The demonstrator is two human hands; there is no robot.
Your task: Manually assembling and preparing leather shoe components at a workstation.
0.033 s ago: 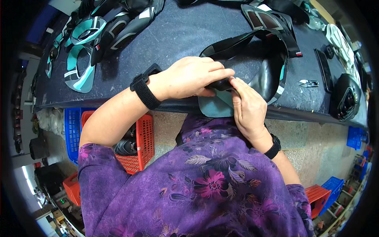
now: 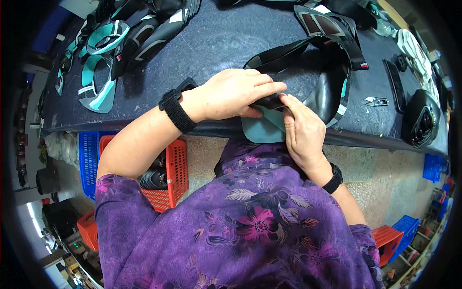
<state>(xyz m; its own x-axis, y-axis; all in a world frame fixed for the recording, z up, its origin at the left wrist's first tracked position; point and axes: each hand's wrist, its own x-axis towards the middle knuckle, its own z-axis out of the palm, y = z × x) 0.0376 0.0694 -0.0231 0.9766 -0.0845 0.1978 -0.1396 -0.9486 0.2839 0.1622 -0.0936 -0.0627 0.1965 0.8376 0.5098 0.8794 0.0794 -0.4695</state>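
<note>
A black shoe upper point(image 2: 342, 89) with teal lining and grey trim lies curved on the dark table at its near edge. Its teal-lined flap point(image 2: 262, 129) hangs slightly over that edge. My left hand point(image 2: 236, 94) comes across from the left, fingers bent over a black edge of the upper, thumb underneath. Against it, my right hand point(image 2: 306, 127) pinches the same edge between thumb and fingers. Both sets of fingertips almost meet there. What lies directly under the left fingers is partly hidden.
More shoe uppers point(image 2: 98, 84) lie at the table's far left, another upper point(image 2: 322, 24) behind mine. Thread snips point(image 2: 376, 101) and a black rounded object point(image 2: 419, 118) sit to the right. Below the table stand a red basket point(image 2: 179, 168) and a blue basket point(image 2: 88, 164).
</note>
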